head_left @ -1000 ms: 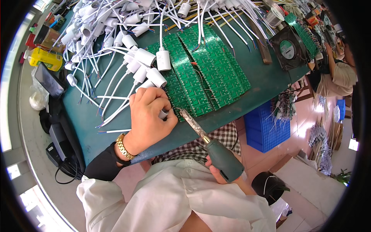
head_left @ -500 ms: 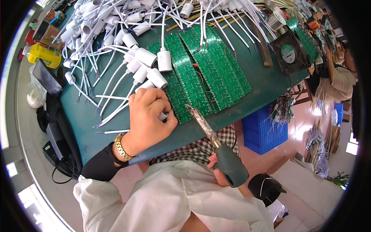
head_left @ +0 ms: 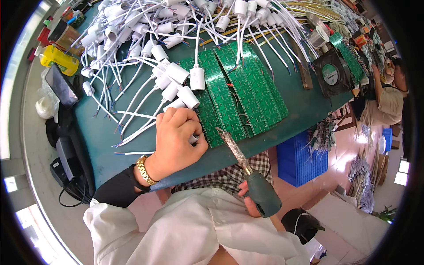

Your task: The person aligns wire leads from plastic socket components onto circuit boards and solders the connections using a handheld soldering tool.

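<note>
My left hand (head_left: 179, 138), with a gold watch on its wrist, is closed at the near left edge of the green circuit boards (head_left: 225, 115). Between its fingers shows part of a white lamp holder (head_left: 193, 139), mostly hidden by the hand. A white cable (head_left: 139, 153) runs out from behind that hand to the left. My right hand (head_left: 250, 204) grips the dark green handle of a soldering iron (head_left: 237, 154). The iron's tip reaches over the near part of the boards, just right of my left fingers; whether it touches them, I cannot tell.
White lamp holders (head_left: 176, 73) with cables pile up across the far left and middle of the green table (head_left: 101, 168). A black fan (head_left: 330, 73) stands at the right. Beyond the table edge is a blue crate (head_left: 302, 154). A phone (head_left: 62, 86) lies left; another person (head_left: 386, 104) sits far right.
The view has shifted slightly, so the table's things appear a little lower and to the right. Both hands keep their grips, and the iron's tip stays over about the same part of the boards.
</note>
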The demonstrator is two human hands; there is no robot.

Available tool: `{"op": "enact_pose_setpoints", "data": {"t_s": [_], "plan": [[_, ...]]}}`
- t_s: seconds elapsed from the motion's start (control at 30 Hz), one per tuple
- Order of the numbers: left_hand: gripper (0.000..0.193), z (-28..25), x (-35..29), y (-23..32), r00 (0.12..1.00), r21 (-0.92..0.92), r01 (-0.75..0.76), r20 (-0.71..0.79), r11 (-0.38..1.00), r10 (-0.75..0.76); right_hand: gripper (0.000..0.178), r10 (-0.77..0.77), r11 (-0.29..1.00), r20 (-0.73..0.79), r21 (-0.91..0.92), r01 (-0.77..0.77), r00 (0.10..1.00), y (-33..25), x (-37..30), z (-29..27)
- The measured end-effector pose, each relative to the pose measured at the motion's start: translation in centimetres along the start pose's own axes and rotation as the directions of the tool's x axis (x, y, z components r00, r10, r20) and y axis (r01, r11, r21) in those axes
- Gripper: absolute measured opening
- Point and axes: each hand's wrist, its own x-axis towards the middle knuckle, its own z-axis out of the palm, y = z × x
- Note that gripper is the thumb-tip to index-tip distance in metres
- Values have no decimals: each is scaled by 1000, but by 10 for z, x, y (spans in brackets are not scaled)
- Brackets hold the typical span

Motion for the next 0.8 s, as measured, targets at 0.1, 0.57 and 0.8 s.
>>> {"op": "enact_pose_setpoints", "data": {"t_s": [0.1, 0.57, 0.8], "plan": [[23, -2, -1, -2, 999, 18, -46, -2, 999, 46, 47, -269, 915, 6, -309, 258, 963, 14, 1, 0], [16, -60, 89, -63, 967, 236, -129, -186, 963, 176, 32, -315, 941, -199, -196, 277, 928, -1, -3, 0], [38, -79, 145, -124, 871, 557, -134, 460, 820, -170, 35, -364, 931, -282, -113, 346, 888, -16, 0, 17]]}}
